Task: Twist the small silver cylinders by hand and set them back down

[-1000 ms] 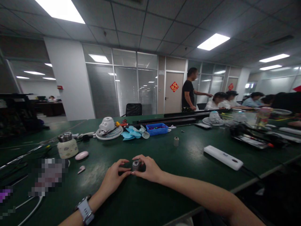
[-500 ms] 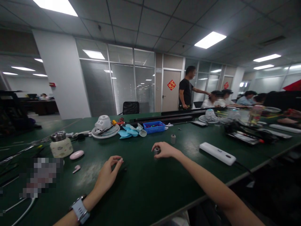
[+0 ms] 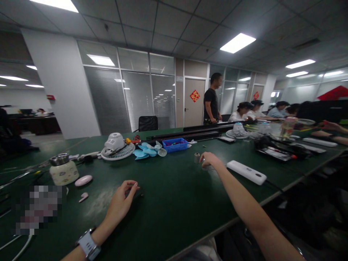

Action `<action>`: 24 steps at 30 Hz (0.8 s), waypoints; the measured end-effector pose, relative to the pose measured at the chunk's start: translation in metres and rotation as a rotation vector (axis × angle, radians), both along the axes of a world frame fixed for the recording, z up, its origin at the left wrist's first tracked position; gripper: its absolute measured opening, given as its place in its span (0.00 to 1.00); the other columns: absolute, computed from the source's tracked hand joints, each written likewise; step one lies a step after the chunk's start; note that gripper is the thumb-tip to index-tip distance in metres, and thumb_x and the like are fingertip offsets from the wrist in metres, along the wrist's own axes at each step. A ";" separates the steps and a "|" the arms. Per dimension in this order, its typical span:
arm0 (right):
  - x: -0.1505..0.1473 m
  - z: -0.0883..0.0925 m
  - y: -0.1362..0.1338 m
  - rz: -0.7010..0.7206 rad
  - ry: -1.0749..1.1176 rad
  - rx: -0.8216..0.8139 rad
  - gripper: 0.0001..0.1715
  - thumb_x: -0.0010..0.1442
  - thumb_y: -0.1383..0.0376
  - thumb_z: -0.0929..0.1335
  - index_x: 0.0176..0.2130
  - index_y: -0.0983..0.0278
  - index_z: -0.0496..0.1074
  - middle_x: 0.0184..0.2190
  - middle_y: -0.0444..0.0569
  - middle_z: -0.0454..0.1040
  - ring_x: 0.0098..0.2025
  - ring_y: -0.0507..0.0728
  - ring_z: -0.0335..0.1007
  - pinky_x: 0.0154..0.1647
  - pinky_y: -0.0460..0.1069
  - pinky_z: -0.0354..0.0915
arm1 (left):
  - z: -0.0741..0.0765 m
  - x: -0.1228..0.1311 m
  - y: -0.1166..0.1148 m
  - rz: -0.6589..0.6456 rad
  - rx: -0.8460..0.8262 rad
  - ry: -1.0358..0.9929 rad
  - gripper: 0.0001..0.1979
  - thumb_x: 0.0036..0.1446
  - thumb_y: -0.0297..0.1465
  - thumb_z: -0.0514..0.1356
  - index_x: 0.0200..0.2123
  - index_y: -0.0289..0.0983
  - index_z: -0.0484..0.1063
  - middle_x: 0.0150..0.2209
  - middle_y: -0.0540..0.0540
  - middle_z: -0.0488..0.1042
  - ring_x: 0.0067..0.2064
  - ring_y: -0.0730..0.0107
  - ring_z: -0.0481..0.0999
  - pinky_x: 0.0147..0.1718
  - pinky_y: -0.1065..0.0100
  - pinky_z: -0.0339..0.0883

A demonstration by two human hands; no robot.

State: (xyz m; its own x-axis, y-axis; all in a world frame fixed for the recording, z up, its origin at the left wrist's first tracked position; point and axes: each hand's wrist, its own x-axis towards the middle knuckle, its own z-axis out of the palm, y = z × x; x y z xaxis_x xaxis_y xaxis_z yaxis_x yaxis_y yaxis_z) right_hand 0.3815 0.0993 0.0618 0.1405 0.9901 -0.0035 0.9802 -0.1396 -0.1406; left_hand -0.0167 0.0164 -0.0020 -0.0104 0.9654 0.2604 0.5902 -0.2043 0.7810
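Observation:
My right hand (image 3: 210,159) reaches out over the green table (image 3: 168,203), its fingers curled down around a small metal cylinder, like a little motor, that they mostly hide. Just left of those fingertips a similar metal cylinder (image 3: 197,157) stands upright on the tabletop. My left hand (image 3: 123,199) hovers low over the near left part of the table, thumb and forefinger pinched together. Whatever may be between them is too small to make out. A tiny dark piece (image 3: 141,195) lies beside that hand.
Leftward are a pink earbud (image 3: 83,197), a pink case (image 3: 83,180) and a cream jar (image 3: 63,172). Behind lie a white fan part (image 3: 115,145), blue fan blades (image 3: 146,150) and a blue bin (image 3: 175,145). A white power strip (image 3: 246,172) borders my right forearm.
My right hand has moved away and to the right, carrying the cylinder beside the standing one. The left hand has stayed almost in place. The standing person's outstretched arm has come down.

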 end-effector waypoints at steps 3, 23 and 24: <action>0.000 0.003 -0.003 -0.028 -0.023 0.002 0.22 0.42 0.72 0.74 0.39 0.60 0.80 0.41 0.50 0.79 0.44 0.59 0.76 0.39 0.46 0.69 | -0.002 -0.001 0.000 0.001 0.021 -0.020 0.23 0.55 0.50 0.53 0.42 0.38 0.68 0.41 0.39 0.80 0.46 0.53 0.78 0.45 0.53 0.69; -0.192 -0.071 -0.043 1.190 0.142 0.342 0.24 0.68 0.63 0.60 0.61 0.66 0.65 0.63 0.54 0.61 0.64 0.56 0.59 0.62 0.53 0.56 | -0.014 -0.004 0.013 0.155 0.177 -0.078 0.26 0.49 0.53 0.54 0.42 0.38 0.65 0.42 0.38 0.75 0.45 0.51 0.76 0.44 0.51 0.70; -0.191 -0.071 -0.042 1.209 0.153 0.323 0.23 0.68 0.64 0.60 0.59 0.67 0.67 0.62 0.53 0.64 0.63 0.56 0.60 0.62 0.51 0.57 | -0.014 -0.003 0.013 0.152 0.172 -0.081 0.27 0.49 0.53 0.55 0.42 0.38 0.65 0.42 0.38 0.75 0.45 0.51 0.76 0.44 0.51 0.70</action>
